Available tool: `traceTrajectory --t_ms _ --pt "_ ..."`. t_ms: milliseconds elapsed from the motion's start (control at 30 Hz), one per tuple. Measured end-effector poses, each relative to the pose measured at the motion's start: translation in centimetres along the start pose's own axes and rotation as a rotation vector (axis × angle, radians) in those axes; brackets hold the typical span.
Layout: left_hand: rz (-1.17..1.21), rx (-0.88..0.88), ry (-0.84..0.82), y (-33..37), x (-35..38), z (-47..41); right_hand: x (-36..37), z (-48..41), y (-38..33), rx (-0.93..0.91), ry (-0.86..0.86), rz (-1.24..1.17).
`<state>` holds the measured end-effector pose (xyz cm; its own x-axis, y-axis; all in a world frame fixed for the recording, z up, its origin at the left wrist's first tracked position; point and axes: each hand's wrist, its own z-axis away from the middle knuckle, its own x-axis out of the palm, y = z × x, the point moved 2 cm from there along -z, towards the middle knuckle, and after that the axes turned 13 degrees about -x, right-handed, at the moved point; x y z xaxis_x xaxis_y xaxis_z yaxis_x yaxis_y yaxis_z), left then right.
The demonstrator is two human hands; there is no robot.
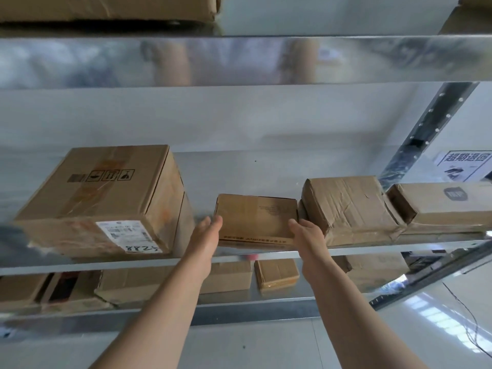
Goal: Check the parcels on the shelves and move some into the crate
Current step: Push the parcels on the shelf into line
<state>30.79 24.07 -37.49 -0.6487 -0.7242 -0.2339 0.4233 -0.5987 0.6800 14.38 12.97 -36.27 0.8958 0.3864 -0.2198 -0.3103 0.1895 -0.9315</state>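
At the shelf front edge, the left hand presses straight fingers against the small flat parcel; the right hand grips it.

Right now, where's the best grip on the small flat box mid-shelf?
Clamp the small flat box by its left and right sides, from the front. It lies flat at the shelf lip; left hand and right hand flank it.

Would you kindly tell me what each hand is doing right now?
Left hand: open, flat against the small box.
Right hand: on the box's right edge; grip unclear.
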Motion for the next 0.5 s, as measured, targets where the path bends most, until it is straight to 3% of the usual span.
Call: traceTrajectory --t_ms 167,367,500 --pt "0.114 0.009 -0.009 -0.2 0.1 0.7 -0.1 0.9 -0.1 -0.007 0.042 -0.093" --pt "0.32 0.108 0.023 -0.1 -1.7 2.9 -1.3 3.1 -1.3 -0.157 0.149 -0.237" --pt "0.455 0.143 -0.05 0.2 -3.8 4.6 -1.7 5.3 -2.5 -0.245 0.231 -0.4"
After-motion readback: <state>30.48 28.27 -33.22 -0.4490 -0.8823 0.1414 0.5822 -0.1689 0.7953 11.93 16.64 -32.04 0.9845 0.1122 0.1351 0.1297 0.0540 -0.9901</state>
